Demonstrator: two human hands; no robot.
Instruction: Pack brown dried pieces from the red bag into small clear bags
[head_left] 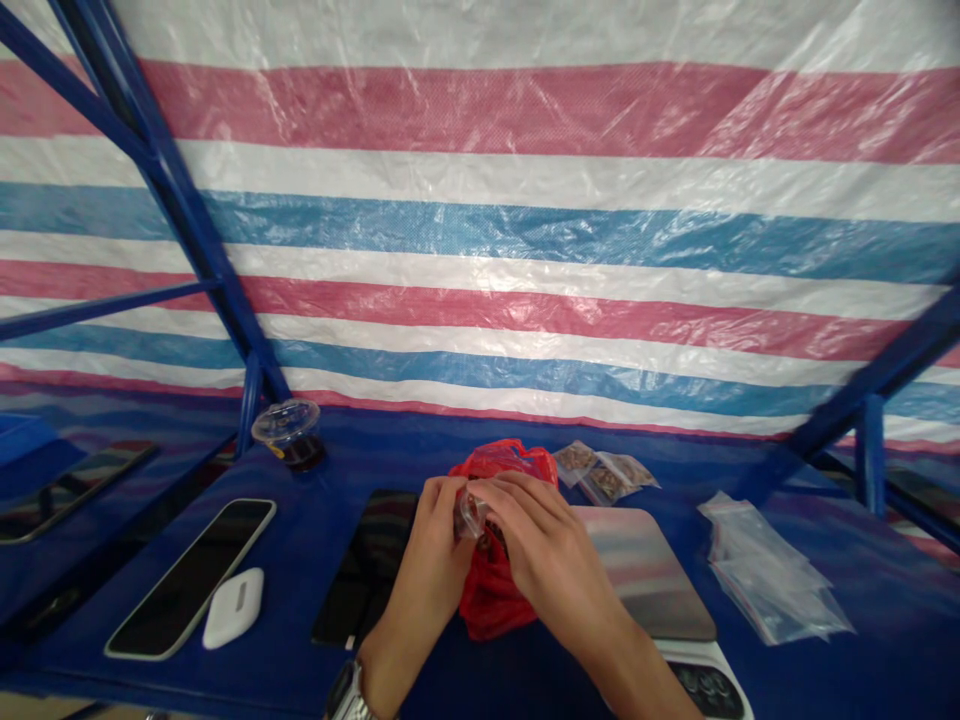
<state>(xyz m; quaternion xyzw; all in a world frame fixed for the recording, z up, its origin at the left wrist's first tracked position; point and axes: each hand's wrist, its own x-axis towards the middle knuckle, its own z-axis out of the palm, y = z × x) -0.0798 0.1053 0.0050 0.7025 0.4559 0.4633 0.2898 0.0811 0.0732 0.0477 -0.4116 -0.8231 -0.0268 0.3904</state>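
My left hand (431,555) and my right hand (547,555) meet over a red plastic bag (491,590) on the blue table. Both pinch a small clear plastic pouch (471,512) between their fingertips. The pouch seems to hold something brown, partly hidden by my fingers. A watch sits on my left wrist (349,700). The red bag lies against the left edge of a digital scale (645,570) with a shiny metal plate.
Filled small pouches (604,472) lie behind the scale. A stack of empty clear bags (765,570) lies right. Left are a dark tablet (367,565), a phone (191,578), a white case (234,607) and a lidded cup (291,435). Blue frame bars (187,220) and striped tarpaulin stand behind.
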